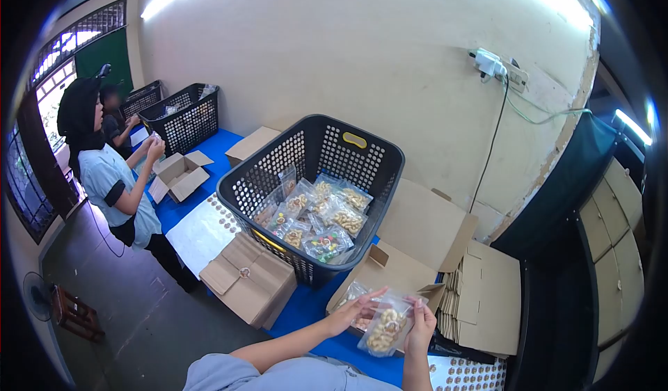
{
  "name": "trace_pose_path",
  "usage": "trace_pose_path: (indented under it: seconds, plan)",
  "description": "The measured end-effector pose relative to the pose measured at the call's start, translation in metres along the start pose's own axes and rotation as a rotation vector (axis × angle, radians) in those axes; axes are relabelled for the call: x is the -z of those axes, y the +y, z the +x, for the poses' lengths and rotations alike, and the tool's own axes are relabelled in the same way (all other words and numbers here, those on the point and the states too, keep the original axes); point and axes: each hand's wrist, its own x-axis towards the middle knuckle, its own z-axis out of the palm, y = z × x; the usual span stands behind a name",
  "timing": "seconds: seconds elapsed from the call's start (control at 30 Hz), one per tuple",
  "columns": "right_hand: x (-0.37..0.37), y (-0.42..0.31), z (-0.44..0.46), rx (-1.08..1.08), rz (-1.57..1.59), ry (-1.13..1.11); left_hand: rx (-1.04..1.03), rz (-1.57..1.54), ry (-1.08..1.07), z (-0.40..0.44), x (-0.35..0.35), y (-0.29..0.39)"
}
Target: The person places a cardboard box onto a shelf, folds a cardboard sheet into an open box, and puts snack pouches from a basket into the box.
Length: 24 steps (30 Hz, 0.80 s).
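Observation:
A clear plastic bag of cashews (385, 332) with a round sticker hangs tilted between my two hands. My right hand (420, 327) pinches its upper right edge. My left hand (351, 313) holds the left side, its fingers partly behind the clear plastic. Just beneath is an open cardboard box (400, 269), with another clear bag (353, 292) visible inside; the rest of its contents is hidden by my hands. Beyond it stands a large black perforated basket (379, 158) containing several bags of cashews (348, 220) and a bag of colourful pieces (327, 243).
A closed carton (247, 280) sits left of the box on the blue table (306, 304). Flattened cartons (490, 297) are stacked right. Sticker sheets (466, 373) lie at front right and left. A person (115, 175) stands left by an open box (179, 177); another person is farther back.

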Motion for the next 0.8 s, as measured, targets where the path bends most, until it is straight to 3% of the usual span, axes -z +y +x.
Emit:
trace_pose_path:
  seconds: [0.03,0.13,0.23,0.37,0.57,0.63,0.8]
  plan:
    - [-0.004,-0.003,-0.001,-0.007,-0.003,0.017,0.015,-0.008,-0.005,0.001,-0.003,-0.001]
    - [-0.016,0.0,-0.011,-0.026,0.202,0.011,0.122,0.473,0.137,0.001,-0.023,-0.006]
    - [-0.029,0.003,-0.022,-0.041,0.189,0.01,0.001,0.397,0.2,-0.002,-0.017,-0.032]
    - [-0.03,0.024,-0.033,-0.024,-0.089,-0.172,-0.06,0.256,0.359,-0.008,-0.009,-0.037]
    - [-0.027,0.013,-0.03,-0.161,0.069,-0.195,-0.058,0.141,0.4,-0.014,-0.011,-0.034]
    - [-0.03,0.01,-0.035,-0.073,-0.097,-0.292,-0.069,0.294,0.332,-0.016,-0.019,-0.021]
    - [-0.026,0.017,-0.036,-0.2,0.188,-0.118,0.037,0.452,0.203,-0.015,-0.029,-0.013]
